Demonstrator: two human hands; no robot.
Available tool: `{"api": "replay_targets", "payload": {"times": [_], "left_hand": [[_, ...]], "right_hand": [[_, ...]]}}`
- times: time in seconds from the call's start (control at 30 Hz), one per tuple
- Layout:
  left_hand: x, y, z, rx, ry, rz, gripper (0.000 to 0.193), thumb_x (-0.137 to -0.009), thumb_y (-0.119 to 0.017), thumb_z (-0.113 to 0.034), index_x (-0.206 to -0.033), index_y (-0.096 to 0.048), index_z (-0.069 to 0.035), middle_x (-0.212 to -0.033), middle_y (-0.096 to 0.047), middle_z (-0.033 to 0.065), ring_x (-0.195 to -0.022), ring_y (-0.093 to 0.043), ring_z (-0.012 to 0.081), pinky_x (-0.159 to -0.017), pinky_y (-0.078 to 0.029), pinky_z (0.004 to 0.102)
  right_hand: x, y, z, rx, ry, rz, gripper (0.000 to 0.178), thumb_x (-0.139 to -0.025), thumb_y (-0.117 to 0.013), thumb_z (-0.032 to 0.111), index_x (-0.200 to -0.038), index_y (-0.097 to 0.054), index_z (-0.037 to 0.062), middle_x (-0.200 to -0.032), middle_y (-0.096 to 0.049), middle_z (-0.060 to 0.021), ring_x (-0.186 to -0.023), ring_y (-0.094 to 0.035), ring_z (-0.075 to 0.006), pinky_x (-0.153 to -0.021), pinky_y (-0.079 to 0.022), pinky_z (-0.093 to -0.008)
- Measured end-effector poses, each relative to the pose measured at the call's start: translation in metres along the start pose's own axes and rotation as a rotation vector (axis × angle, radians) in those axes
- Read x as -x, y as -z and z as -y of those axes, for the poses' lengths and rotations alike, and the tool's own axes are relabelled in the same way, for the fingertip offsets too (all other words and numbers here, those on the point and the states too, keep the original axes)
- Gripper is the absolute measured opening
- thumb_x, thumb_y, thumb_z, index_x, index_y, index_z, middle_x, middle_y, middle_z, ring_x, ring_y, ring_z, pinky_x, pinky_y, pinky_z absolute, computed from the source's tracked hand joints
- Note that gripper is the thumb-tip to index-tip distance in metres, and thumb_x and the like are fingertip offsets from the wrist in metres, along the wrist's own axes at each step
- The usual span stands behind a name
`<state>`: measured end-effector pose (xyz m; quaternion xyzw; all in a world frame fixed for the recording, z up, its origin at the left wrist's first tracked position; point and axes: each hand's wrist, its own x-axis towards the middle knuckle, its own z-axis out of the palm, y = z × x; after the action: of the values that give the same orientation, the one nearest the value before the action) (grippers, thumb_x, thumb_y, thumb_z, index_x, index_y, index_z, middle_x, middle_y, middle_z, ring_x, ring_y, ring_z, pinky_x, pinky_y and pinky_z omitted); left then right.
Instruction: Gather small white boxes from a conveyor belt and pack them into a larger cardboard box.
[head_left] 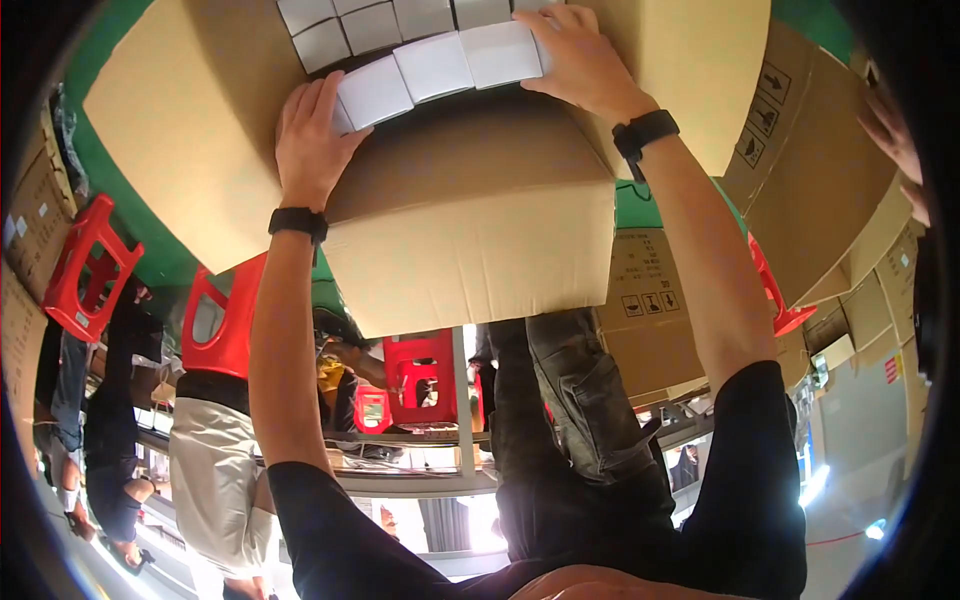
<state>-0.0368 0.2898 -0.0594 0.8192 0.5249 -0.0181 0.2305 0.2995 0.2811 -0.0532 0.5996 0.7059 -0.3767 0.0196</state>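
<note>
Spanning both hands, the row of white boxes (435, 65) sits between left hand (312, 140) and right hand (580, 60).

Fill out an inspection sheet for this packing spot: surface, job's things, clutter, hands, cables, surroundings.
Surface: green floor under the cartons.
Job's things: open cardboard box; row of small white boxes at its near edge.
Clutter: flat cardboard sheets; stacked cartons.
Hands: left hand and right hand each press an end of the white row; grip closed around it.
Cables: nothing seen.
Surroundings: red plastic stools; other people nearby.
</note>
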Motion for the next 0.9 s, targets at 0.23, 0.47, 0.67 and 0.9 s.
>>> {"api": "replay_targets", "payload": {"times": [0.23, 0.47, 0.67, 0.9], "left_hand": [[-0.031, -0.064, 0.018, -0.303, 0.045, 0.19, 0.074, -0.07, -0.081, -0.019, -0.136, -0.048, -0.016, -0.124, -0.058, 0.0058, -0.115, -0.056, 0.0278, -0.094, -0.051, 0.0462], [-0.024, -0.123, 0.035, -0.115, 0.179, 0.129, 0.078, -0.075, -0.077, -0.011, -0.141, -0.036, -0.012, -0.136, -0.046, 0.0193, -0.115, -0.056, 0.0384, -0.091, -0.054, 0.0473], [0.013, -0.081, -0.013, -0.067, 0.218, 0.075, 0.052, -0.084, -0.066, -0.017, -0.132, -0.046, -0.009, -0.116, -0.055, 0.0176, -0.098, -0.064, 0.0341, -0.074, -0.059, 0.0446], [0.151, 0.04, -0.132, -0.215, 0.357, 0.211, 0.05, -0.09, -0.049, -0.015, -0.139, -0.046, -0.004, -0.136, -0.051, 0.0183, -0.127, -0.048, 0.0334, -0.102, -0.041, 0.0476]], "right_hand": [[-0.02, -0.096, -0.036, -0.21, 0.201, -0.494, 0.074, -0.065, -0.086, 0.017, -0.129, -0.05, 0.0034, -0.125, -0.047, -0.0166, -0.122, -0.041, -0.0389, -0.099, -0.041, -0.049], [-0.041, -0.13, -0.047, 0.325, 0.032, -0.391, 0.066, -0.068, -0.084, 0.013, -0.124, -0.051, 0.0042, -0.126, -0.045, -0.0126, -0.123, -0.04, -0.0373, -0.105, -0.034, -0.0504], [-0.002, -0.109, -0.027, 0.407, 0.025, -0.237, 0.074, -0.073, -0.082, 0.03, -0.136, -0.048, 0.0106, -0.126, -0.053, -0.0137, -0.12, -0.049, -0.0357, -0.091, -0.051, -0.0438], [0.144, -0.037, 0.066, 0.107, 0.075, -0.186, 0.04, -0.093, -0.058, 0.017, -0.129, -0.049, 0.0023, -0.116, -0.052, -0.0235, -0.103, -0.054, -0.0419, -0.088, -0.048, -0.0487]]}}
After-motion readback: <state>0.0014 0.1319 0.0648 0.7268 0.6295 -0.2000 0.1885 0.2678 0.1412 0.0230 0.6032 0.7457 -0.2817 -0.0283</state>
